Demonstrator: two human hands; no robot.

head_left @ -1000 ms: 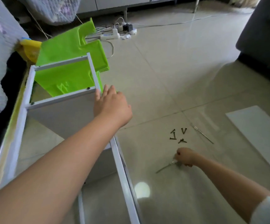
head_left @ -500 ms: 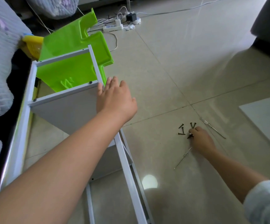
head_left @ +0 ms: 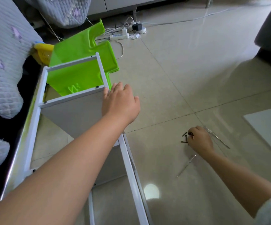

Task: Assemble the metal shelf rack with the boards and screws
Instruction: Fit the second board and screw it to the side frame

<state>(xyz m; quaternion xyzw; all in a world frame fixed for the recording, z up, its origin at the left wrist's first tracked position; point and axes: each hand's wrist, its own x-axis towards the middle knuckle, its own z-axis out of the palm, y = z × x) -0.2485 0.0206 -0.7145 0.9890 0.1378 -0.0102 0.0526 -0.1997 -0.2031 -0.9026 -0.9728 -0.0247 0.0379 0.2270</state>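
White rack, grey board fitted.

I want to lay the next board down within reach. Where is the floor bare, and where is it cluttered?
Bare tile lies between the rack frame and the screws, and farther out toward the power strip. It is crowded round the right hand: screws, two thin metal tools and the loose white board. The left hand rests on the frame.

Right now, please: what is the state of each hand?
Left hand: open, fingers straight, resting on the rack frame.
Right hand: at the screws, fingers curled; whether it pinches one cannot be told.
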